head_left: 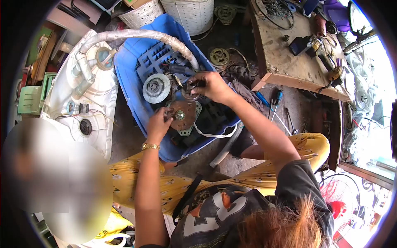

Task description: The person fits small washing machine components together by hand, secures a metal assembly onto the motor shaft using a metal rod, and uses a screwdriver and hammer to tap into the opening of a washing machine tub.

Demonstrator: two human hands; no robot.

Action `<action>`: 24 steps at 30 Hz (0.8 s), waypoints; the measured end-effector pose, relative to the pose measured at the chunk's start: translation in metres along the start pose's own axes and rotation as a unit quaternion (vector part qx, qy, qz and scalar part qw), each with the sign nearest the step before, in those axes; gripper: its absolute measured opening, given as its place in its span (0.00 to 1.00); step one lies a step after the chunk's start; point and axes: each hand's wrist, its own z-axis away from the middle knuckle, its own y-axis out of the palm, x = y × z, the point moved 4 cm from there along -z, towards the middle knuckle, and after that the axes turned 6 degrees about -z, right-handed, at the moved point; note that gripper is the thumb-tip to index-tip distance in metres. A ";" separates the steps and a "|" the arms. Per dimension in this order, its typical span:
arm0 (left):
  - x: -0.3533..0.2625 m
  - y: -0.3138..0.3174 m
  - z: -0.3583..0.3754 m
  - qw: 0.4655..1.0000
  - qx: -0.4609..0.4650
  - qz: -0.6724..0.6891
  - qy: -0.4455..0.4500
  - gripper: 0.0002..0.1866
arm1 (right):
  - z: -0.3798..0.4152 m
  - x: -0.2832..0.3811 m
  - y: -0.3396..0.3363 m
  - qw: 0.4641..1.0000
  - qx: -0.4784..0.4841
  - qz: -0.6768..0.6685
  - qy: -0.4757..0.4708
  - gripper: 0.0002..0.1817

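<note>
My left hand (158,123) has its fingers closed at the left edge of a rusty brown round plate (185,112) with a shiny metal hub. Just above and right of that plate, my right hand (211,87) is pinched around a small dark part, mostly hidden by the fingers. Both hands work inside a blue plastic machine housing (124,78). A grey pulley wheel (156,88) lies in it to the left of my right hand. One end of a ribbed grey hose (136,34) comes down close to my right fingers. A white strap (215,135) loops below the plate.
A white plastic machine panel (97,134) with wires and a round fitting lies at left, beside a blurred person. The wooden table (281,58) at upper right holds power tools and loose wire. Blue-handled screwdrivers (278,97) lie on the floor; a red fan (335,202) stands at lower right.
</note>
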 end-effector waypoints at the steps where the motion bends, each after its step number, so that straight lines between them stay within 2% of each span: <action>1: -0.004 0.003 0.000 1.000 0.001 0.021 0.017 0.18 | -0.003 -0.004 0.007 0.999 0.006 -0.025 0.043 0.18; 3: -0.012 0.014 0.000 0.997 0.004 0.064 0.050 0.16 | -0.006 -0.010 0.012 0.998 -0.011 -0.047 0.047 0.19; 5: -0.012 0.022 -0.004 0.997 -0.008 0.046 0.066 0.13 | -0.008 -0.025 0.019 0.994 -0.016 -0.094 0.055 0.17; 6: -0.013 0.027 -0.006 0.996 -0.014 0.038 0.076 0.11 | -0.007 -0.028 0.019 0.977 -0.009 -0.173 0.124 0.17; 8: -0.010 0.034 -0.008 0.996 -0.037 0.057 0.063 0.08 | 0.001 -0.031 0.020 0.911 0.006 -0.324 0.256 0.17; 9: -0.005 0.039 -0.008 0.996 -0.038 0.062 0.056 0.08 | 0.004 -0.048 0.026 0.862 0.029 -0.433 0.263 0.16; 12: -0.003 0.037 -0.006 0.995 -0.054 0.072 0.046 0.07 | 0.019 -0.045 0.032 0.730 0.028 -0.615 0.296 0.15; 17: -0.006 0.036 -0.005 0.994 -0.065 0.089 0.026 0.07 | 0.030 -0.039 0.043 0.685 0.055 -0.665 0.293 0.15; 20: -0.003 0.040 -0.005 0.994 -0.067 0.085 0.021 0.08 | 0.032 -0.040 0.045 0.681 0.059 -0.668 0.293 0.15; 22: -0.002 0.039 -0.005 0.997 -0.038 0.066 0.003 0.12 | 0.033 -0.032 0.041 0.691 0.036 -0.657 0.299 0.15; 24: -0.017 0.019 -0.001 0.995 -0.074 0.070 -0.004 0.17 | 0.035 -0.026 0.033 0.716 -0.006 -0.630 0.301 0.16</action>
